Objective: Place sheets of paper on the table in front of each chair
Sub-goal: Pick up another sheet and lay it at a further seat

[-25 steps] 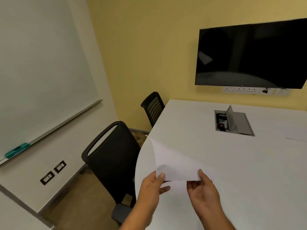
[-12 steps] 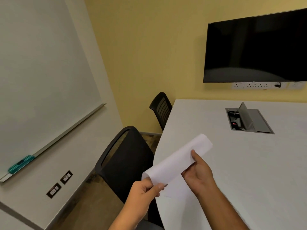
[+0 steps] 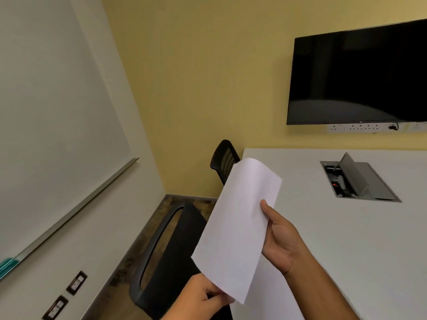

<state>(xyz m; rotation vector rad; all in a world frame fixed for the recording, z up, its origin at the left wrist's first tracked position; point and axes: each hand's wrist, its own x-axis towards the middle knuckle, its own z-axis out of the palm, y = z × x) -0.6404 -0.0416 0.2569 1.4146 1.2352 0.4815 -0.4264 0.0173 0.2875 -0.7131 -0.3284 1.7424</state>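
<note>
Between the two hands, above the near edge of the table (image 3: 346, 239), a white sheet of paper (image 3: 238, 222) hangs in the air, touching no surface. The right hand (image 3: 283, 239) grips its right long edge about midway, thumb lying on the upper face and the other fingers hidden behind the sheet, with the forearm rising from the lower right over the table. The left hand (image 3: 203, 299) pinches the sheet's nearest corner between thumb and curled fingers, its wrist coming up from the bottom edge of the view, off the table's left side. The sheet bows gently across its width; its long axis runs from that near corner up and away, leaning slightly right, and its far short edge points toward the far chair (image 3: 223, 160) at the table's left side. Below the sheet's left edge, the near chair (image 3: 171, 262) stands beside the table.
</note>
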